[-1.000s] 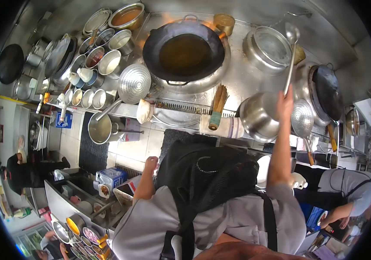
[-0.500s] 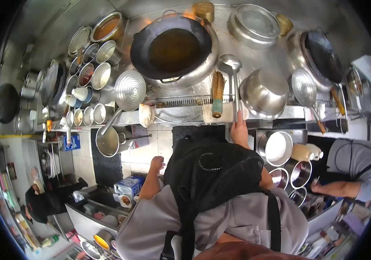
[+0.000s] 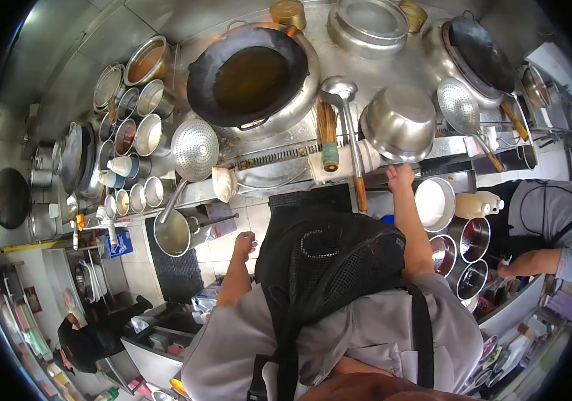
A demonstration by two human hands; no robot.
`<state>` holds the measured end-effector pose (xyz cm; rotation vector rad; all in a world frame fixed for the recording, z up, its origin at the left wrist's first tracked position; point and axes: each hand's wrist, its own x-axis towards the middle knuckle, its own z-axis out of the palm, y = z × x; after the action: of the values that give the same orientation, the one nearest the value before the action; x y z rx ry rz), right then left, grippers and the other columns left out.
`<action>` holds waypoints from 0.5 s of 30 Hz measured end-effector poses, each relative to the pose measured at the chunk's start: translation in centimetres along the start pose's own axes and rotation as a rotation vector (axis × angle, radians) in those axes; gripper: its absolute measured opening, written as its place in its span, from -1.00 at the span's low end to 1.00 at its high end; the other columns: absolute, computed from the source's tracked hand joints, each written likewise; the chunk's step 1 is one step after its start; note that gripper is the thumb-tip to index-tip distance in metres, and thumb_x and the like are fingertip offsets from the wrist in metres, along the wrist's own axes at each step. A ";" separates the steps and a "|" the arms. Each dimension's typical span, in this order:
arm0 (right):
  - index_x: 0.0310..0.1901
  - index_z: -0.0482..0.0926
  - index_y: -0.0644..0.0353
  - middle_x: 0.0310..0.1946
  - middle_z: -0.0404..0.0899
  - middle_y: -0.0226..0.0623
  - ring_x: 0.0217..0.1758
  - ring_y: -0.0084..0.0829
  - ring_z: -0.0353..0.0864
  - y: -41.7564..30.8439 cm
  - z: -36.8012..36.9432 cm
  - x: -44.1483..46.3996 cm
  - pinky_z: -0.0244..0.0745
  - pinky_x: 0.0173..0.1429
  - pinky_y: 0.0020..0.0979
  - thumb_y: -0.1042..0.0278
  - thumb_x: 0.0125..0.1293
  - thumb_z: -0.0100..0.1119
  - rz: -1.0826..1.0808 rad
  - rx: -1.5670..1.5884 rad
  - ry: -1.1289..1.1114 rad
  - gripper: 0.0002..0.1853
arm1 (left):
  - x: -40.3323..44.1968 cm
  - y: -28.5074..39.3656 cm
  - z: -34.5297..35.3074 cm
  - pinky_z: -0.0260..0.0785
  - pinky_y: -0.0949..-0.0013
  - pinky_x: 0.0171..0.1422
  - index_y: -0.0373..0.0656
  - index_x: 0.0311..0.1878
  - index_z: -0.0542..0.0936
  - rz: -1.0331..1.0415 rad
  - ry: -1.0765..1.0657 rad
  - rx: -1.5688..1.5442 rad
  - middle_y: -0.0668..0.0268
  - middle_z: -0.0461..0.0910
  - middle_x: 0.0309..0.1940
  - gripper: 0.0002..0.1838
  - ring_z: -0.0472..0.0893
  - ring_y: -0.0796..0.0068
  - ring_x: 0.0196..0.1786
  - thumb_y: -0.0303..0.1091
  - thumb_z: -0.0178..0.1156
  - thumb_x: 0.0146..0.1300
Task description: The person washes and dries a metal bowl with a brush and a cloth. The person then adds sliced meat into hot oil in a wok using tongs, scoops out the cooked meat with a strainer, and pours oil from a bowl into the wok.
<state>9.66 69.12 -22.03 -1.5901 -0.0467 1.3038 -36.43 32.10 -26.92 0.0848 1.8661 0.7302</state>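
One ladle and one bowl lie before two hands.

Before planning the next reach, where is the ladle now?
In the head view, the ladle lies just right of centre across the front of the stove, between the brush on its left and the steel pot on its right.

Whether the right hand touches the upturned metal bowl is unclear. A co-worker is cut off at the right edge; lower-left shelf items look too small to identify.
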 end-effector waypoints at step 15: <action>0.23 0.40 0.17 0.11 0.48 -0.04 0.15 -0.03 0.55 -2.1 -0.6 10.0 0.39 0.21 0.15 0.30 0.39 -0.05 0.133 0.247 0.056 -0.60 | -4.4 -5.0 2.1 0.41 0.16 -0.36 -0.24 -0.50 0.59 0.012 -0.057 0.081 0.22 0.52 -0.55 -0.77 0.58 0.25 -0.42 -0.36 0.03 0.17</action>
<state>15.32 75.54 -27.61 -1.4357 0.2495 1.3107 -31.46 27.31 -26.40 0.1677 1.8423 0.6537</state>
